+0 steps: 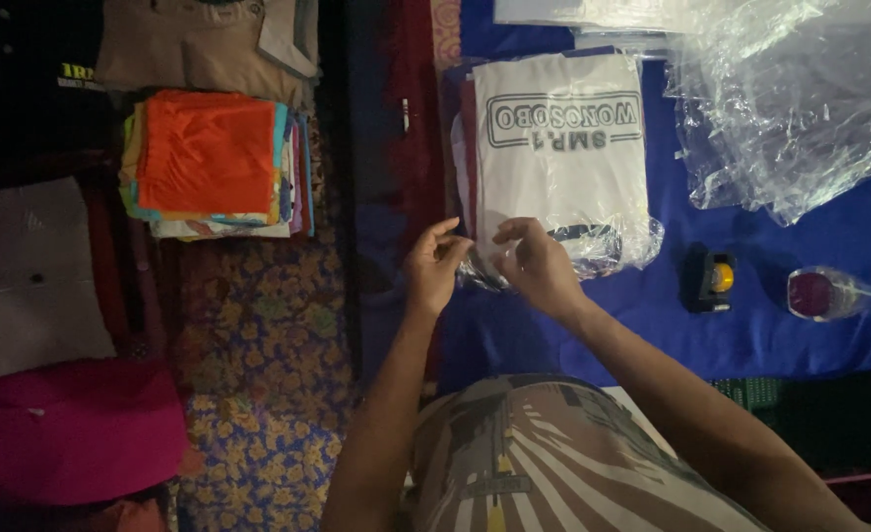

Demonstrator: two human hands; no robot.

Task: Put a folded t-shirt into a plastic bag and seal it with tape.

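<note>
Pinching at the near edge of a clear plastic bag [608,241], both hands work over a folded white shirt [563,148] that lies on a blue cloth [800,325].

Head view, entries placed relative to the white shirt:

- Folded white shirt: flat on the blue cloth, dark block print on its upper face, its near end sleeved in the crinkled clear bag.
- Left hand [435,266]: at the shirt's near left corner, thumb and forefinger nearly closed, seemingly nipping the film's edge; the other fingers loosely curled.
- Right hand [539,264]: just beside the left hand, at the near edge of the shirt, fingertips bunched on the film in a light pinch.
- Loose clear plastic sheets [790,108]: heaped to the right of the shirt, well apart from the hands.
- Small black-and-yellow tool [711,283]: right of the shirt's near end, on the blue cloth.
- Clear bottle with a pink cap [839,294]: further right, lying on its side.
- Stack of folded coloured garments [209,163], orange on top: well to the left of the shirt, on a patterned floor covering [258,394].

Risk, as a judgement: the grip is thin and the film slippery, so an uneven pull could slide the bag off or tear it, or drag the fold askew. Low light may hide the bag's opening.
</note>
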